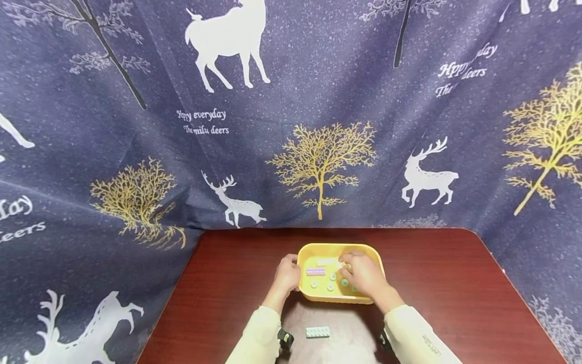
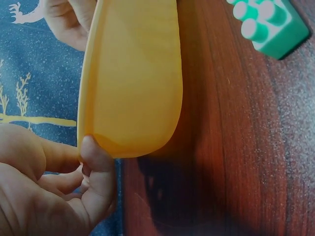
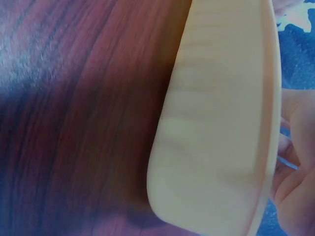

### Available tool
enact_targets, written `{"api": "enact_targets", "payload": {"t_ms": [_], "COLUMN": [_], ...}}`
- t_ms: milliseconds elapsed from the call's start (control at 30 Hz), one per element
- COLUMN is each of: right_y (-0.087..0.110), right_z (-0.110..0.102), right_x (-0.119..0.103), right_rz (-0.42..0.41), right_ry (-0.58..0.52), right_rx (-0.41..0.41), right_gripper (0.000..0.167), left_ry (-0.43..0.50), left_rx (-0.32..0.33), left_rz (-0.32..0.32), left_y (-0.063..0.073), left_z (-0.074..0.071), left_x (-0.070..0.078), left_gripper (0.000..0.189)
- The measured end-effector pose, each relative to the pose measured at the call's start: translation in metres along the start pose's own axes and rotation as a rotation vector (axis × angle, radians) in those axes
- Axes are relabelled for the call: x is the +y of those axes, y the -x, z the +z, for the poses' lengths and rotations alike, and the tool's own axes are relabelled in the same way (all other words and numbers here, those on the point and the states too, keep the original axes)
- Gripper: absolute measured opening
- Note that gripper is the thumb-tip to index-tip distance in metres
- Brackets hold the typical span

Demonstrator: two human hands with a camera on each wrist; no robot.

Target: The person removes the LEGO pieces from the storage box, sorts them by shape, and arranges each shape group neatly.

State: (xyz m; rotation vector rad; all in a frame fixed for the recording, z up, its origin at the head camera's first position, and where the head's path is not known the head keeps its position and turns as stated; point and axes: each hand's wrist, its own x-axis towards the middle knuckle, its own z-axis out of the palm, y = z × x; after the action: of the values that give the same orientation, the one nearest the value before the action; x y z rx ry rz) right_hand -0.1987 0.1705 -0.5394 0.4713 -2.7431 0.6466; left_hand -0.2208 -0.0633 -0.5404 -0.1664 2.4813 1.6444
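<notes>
A yellow plastic bin (image 1: 336,298) stands on the table, with building bricks and small round pieces inside. My left hand (image 1: 287,273) grips the bin at its left end; in the left wrist view the thumb presses the outer wall by the rim. Over the front wall my right hand (image 1: 364,274) reaches into the bin, fingers bent and among the pieces. Whether they hold a piece is hidden; the bin wall (image 3: 211,123) covers the fingertips in the right wrist view. Inside lie a purple studded brick (image 1: 316,271) and a round piece (image 1: 330,286).
A pale green studded brick (image 1: 317,332) lies on the table in front of the bin, between my forearms. The reddish-brown wooden table (image 1: 454,283) reaches back to a dark blue curtain (image 1: 364,101) printed with deer and trees.
</notes>
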Motion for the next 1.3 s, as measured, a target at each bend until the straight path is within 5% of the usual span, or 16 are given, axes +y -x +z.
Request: {"api": "enact_targets", "payload": {"t_ms": [767,1300], "right_y": [0.023,0.051], "right_z": [-0.023,-0.025], "right_x": [-0.04,-0.047], "right_rz": [-0.102,-0.144], "right_ry": [0.033,0.016], "right_rx": [0.098,0.132], "right_gripper": [0.026,0.028], "left_ry": [-0.004,0.0], "left_rx": [-0.009,0.0], "left_rz": [0.002,-0.007], "left_y": [0.0,-0.001], "left_z": [0.0,-0.001], "left_x": [0.003,0.002], "left_gripper": [0.04,0.041]}}
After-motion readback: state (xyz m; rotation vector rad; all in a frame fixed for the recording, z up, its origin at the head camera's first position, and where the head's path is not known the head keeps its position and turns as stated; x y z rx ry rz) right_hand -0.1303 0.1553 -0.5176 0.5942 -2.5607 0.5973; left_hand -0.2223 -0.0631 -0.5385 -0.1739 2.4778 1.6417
